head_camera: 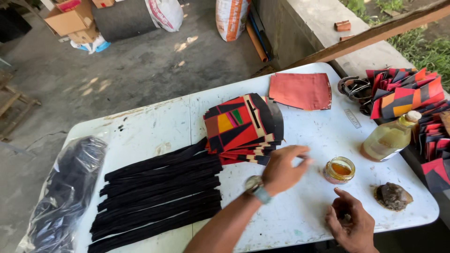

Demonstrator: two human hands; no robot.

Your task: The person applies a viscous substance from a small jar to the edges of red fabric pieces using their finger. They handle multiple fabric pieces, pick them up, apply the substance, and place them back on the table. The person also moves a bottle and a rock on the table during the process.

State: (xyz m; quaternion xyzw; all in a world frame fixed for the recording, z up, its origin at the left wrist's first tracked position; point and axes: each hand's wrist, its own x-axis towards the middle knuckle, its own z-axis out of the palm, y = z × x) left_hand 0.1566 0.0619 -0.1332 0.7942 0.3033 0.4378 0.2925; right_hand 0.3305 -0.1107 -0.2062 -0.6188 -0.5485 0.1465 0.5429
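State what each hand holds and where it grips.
Left hand holds nothing, hovering open over the white table. Right hand is curled; whether it grips anything cannot be told.

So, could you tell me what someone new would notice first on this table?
Most likely the stack of bright red, orange and black patterned pieces at the middle of the white table, with the row of black strips laid out in front of it. The left hand, a watch on its wrist, hovers beside that stack near a small open jar of amber stuff. The right hand rests curled at the near edge.
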